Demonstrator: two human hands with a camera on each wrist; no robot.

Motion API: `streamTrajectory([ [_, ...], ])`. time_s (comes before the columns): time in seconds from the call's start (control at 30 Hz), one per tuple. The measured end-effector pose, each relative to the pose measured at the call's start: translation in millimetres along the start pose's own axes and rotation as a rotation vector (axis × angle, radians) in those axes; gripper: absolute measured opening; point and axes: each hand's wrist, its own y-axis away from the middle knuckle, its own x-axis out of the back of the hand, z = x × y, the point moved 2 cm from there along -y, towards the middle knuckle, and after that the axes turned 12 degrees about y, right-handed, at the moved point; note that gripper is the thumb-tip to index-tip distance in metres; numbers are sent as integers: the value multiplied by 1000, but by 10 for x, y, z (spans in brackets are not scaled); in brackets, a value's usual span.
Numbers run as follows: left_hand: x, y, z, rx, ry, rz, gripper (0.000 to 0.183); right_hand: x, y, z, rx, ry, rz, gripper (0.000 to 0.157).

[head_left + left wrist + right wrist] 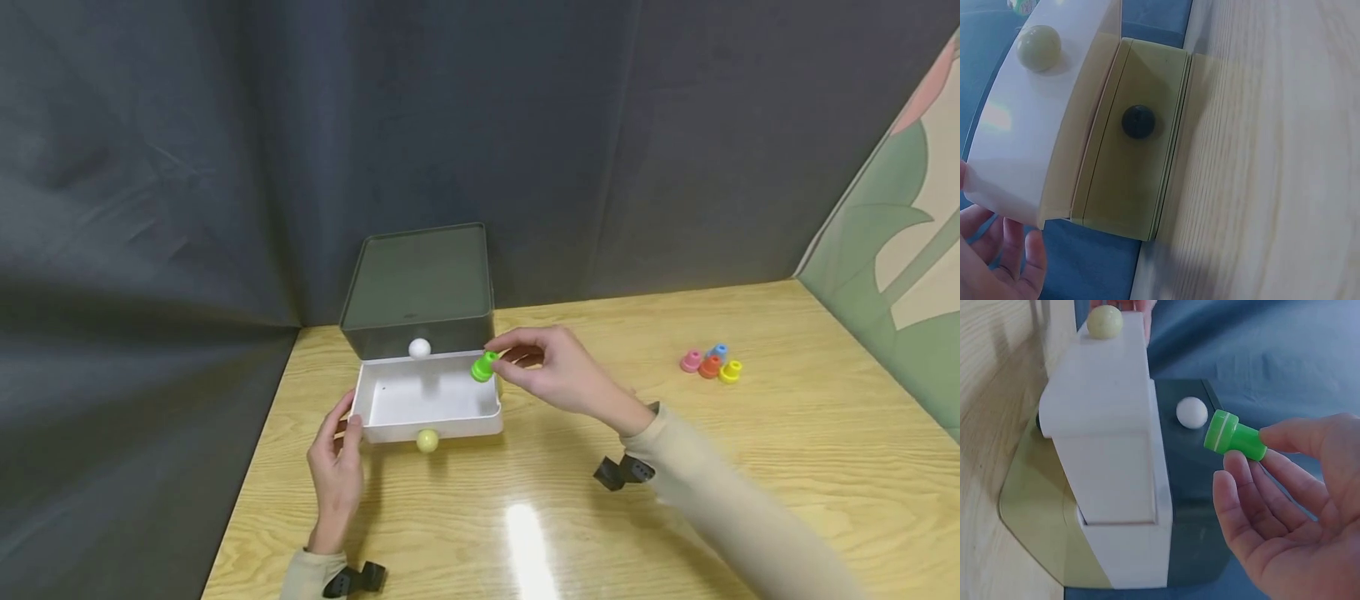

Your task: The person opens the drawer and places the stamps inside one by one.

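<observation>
Left hand (pixel 335 468): thumb and fingers clamped on left end of white drawer (pixel 427 406). Drawer stands open at front of dark cabinet (pixel 422 275); yellowish knob (pixel 427 441) on drawer front, white knob (pixel 419 348) on cabinet front above. Green peg (pixel 483 367): tilted, above right rear part of drawer, pinched between thumb and fingers of right hand (pixel 553 372). Further right, on worktop (pixel 795 408): 4 pegs (pixel 709 368) close together, pink, red, blue, yellow.

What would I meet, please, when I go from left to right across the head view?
Left fingers → yellowish drawer knob → green piece → right fingers → pink piece → red piece → yellow piece.
</observation>
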Motion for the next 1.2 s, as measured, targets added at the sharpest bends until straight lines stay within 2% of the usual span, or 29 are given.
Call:
streamTrajectory([
  [0.43,61,18,21,-12,12,13,35,-629,-277,-160,58,50,-150,20],
  [0.73,26,11,8,6,28,5,36,-997,-453,-183,69,122,-165,19],
  [0.97,9,24,-10,20,31,-1,37,-1149,-565,-174,3,162,-183,19],
  [1.2,1,24,-5,13,32,-15,37,-1193,-631,-132,35,188,-216,17],
])
